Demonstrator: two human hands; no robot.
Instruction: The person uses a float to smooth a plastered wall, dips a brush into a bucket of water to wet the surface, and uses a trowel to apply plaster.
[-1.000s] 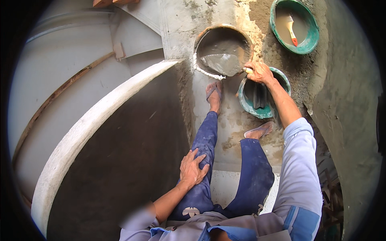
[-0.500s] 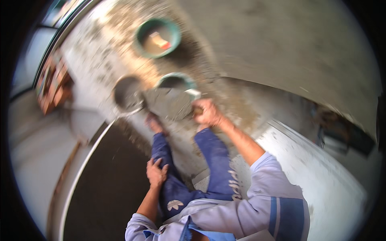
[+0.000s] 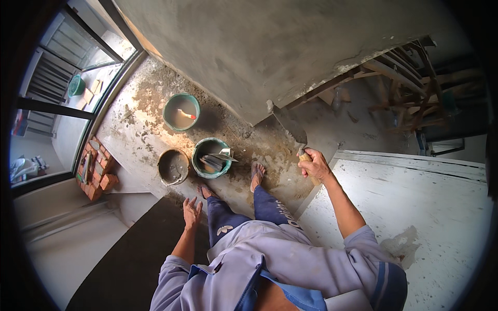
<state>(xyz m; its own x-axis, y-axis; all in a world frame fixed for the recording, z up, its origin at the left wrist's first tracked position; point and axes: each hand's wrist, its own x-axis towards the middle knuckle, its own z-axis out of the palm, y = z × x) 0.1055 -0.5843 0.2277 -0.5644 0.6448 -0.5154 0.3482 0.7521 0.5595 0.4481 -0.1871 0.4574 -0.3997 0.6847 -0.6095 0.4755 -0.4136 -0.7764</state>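
My right hand (image 3: 315, 166) is closed on the wooden handle (image 3: 307, 168) of a trowel; its grey-coated blade (image 3: 290, 126) reaches up to the lower corner of the plastered wall (image 3: 244, 57). My left hand (image 3: 192, 211) is raised beside my left leg, fingers apart and empty. In front of my feet stand a round bucket (image 3: 174, 167) of grey mortar and a green bucket (image 3: 202, 146) holding dark tools and a metal blade. Behind them is a green basin (image 3: 170, 117) of cloudy water with a paintbrush (image 3: 185, 114) in it.
A dark-framed window (image 3: 70, 116) and stacked red bricks (image 3: 96, 179) stand at left. A dark area with a pale curved edge lies lower left. Wooden timbers (image 3: 394, 78) fill the space under the wall's edge at right, above a white ledge (image 3: 394, 197).
My right hand has lifted the trowel from the mortar bucket and moved it rightward to the wall's edge. My left hand has left my leg. The view has swung toward the wall.
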